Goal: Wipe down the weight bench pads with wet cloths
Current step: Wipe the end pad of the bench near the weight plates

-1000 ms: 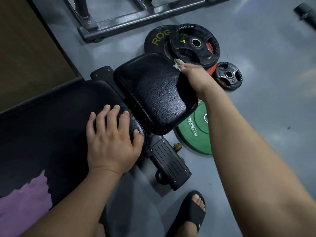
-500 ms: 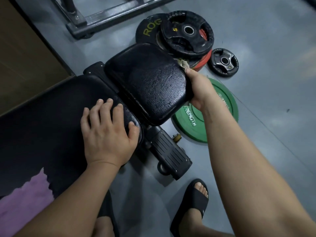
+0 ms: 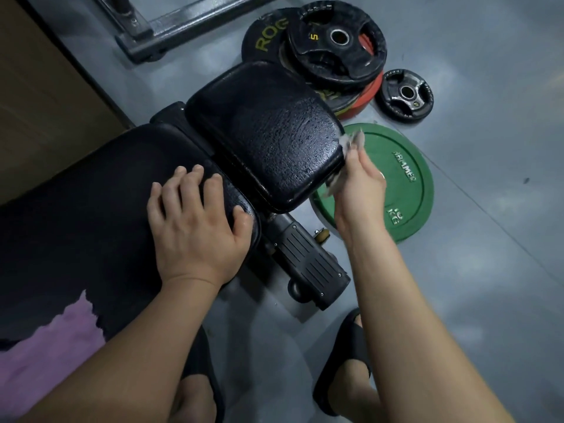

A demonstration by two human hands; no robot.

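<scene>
Blur smears the right hand (image 3: 360,184) and the pale cloth (image 3: 351,141) it holds, so its single fingers are hard to tell apart. The cloth shows only as a ragged tuft above the fingertips and a grey scrap below the palm; its middle is hidden inside the grip. Both forearms are cut off by the bottom edge. The long pad (image 3: 91,203) runs out of view at 9 o'clock, and a purple towel (image 3: 45,355) at 8 o'clock, which seems to lie on it, is cropped too.

The left hand (image 3: 195,227) lies palm down on the long pad's end nearest the seat pad (image 3: 268,135). Its fingers (image 3: 195,181) are straight, slightly spread and point toward 12 o'clock, and it holds nothing. The right hand reaches in from 5 o'clock with its back turned up. It is curled round the cloth and presses it against the seat pad's side at that pad's 3 o'clock edge.

The seat pad sits just above centre. It is black with rounded corners, its skin is cracked and pebbled, and wet streaks glisten on it. A green plate (image 3: 406,184) lies on the floor beneath the right hand. A stack of black plates (image 3: 335,41) is at 1 o'clock, with a small black plate (image 3: 404,93) beside it at 2 o'clock.
</scene>
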